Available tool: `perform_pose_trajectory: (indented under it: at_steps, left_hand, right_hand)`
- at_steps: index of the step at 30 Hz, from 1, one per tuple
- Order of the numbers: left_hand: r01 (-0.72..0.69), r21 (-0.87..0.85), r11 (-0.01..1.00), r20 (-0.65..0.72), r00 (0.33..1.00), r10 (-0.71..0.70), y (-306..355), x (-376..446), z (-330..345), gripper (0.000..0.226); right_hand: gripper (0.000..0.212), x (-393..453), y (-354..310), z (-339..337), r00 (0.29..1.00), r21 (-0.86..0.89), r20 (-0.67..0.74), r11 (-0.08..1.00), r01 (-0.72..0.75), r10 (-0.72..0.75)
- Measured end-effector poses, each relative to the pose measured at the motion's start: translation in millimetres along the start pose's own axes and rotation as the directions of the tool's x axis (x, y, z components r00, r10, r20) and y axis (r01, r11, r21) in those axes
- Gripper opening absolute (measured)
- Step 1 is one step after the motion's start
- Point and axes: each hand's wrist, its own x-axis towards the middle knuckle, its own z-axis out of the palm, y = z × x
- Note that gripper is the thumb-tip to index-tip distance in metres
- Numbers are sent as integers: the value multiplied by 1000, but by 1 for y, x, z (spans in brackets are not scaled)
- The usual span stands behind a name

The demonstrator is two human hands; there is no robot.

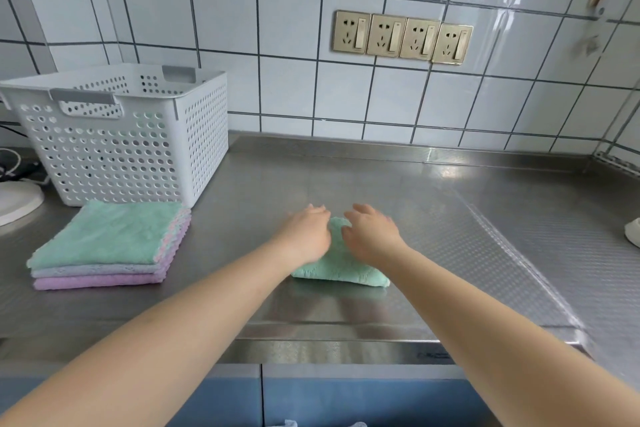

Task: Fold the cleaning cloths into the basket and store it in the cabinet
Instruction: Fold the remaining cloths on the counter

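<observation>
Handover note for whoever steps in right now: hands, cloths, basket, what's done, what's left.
Left hand and right hand: both rest on the green cloth on the counter, which looks folded small. Whether fingers pinch it or press flat is unclear.
Stack of flat cloths, green on top, purple at the bottom, lies left, in front of the basket.
Basket stands on the counter by the wall; no cloth is visible through its holes.
Done: the green cloth is about folded.
Left: put it in the basket, fold the stack, then store the basket in the cabinet.
</observation>
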Motion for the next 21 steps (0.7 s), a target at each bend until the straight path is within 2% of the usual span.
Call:
perform_pose_trajectory:
  at_steps: [4, 15, 21]
  left_hand:
    - [40, 89, 995, 105, 993, -49, 2, -1, 21, 50]
    - [87, 89, 992, 99, 990, -96, -16, -11, 27, 56]
    - [112, 85, 990, 66, 991, -118, -15, -14, 21, 61]
  right_hand:
    - [39, 0, -6, 29, 995, 10, 96, 1000, -3, 2]
    - [56, -15, 18, 37, 995, 1, 87, 999, -50, 50]
    - [64, -14, 13, 19, 981, -29, 151, 992, -119, 122]
